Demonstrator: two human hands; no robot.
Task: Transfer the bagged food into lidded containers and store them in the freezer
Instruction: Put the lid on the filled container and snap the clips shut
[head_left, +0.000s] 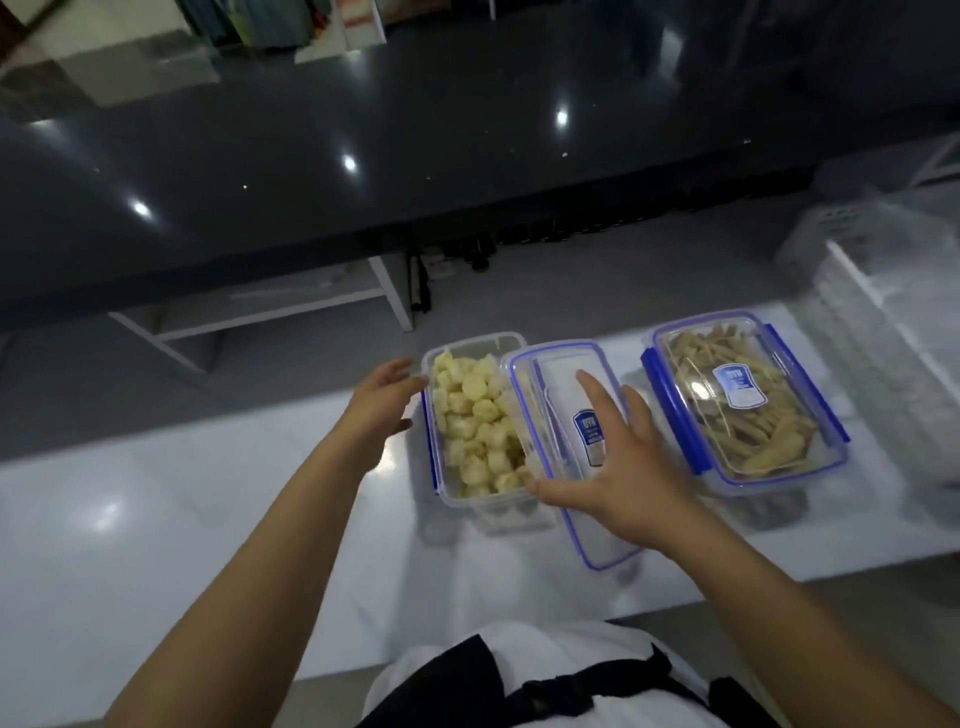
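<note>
An open clear container (470, 501) full of pale yellow food chunks (475, 423) stands on the white counter (156, 519). My left hand (379, 402) touches its left wall with relaxed fingers. A clear lid with blue clips (558, 374) leans tilted against the container's right rim. My right hand (618, 467) lies on that lid with straight, spread fingers, the thumb by the container's near right corner. To the right stands a second container (743, 400), lid clipped on, holding tan stick-shaped food.
A dark glossy counter (363, 156) runs across the back, with a gap and a white frame (260, 312) below it. White ribbed trays or baskets (883, 291) are stacked at the right. My white shirt and dark apron (545, 680) are at the bottom.
</note>
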